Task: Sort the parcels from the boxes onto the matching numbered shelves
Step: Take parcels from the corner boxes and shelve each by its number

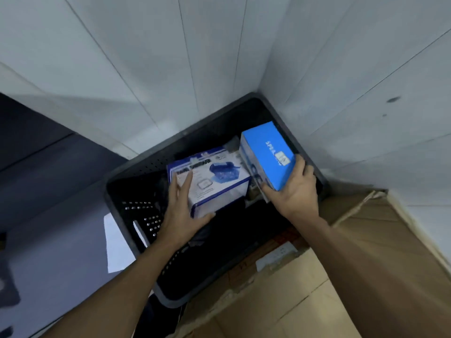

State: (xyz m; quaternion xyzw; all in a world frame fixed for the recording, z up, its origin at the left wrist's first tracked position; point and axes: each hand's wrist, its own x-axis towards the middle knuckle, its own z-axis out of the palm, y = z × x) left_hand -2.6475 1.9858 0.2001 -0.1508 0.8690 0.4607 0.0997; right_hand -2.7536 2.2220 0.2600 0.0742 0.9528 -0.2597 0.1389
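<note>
A black perforated plastic crate point(136, 191) stands in the corner of a white tiled wall. Over it, my left hand point(181, 211) holds a white and blue printed parcel point(219, 181), with fingers up its left side and the thumb under its near edge. My right hand point(294, 189) grips a bright blue parcel point(267, 152) from below, tilted up against the crate's right side. Both parcels sit above the dark inside of the crate, whose contents are hard to make out.
A large brown cardboard box point(292, 301) with open flaps lies at the lower right, touching the crate. White tiled walls point(219, 57) meet in a corner behind the crate. Grey floor point(61, 203) spreads to the left, with a white sheet point(114, 242) beside the crate.
</note>
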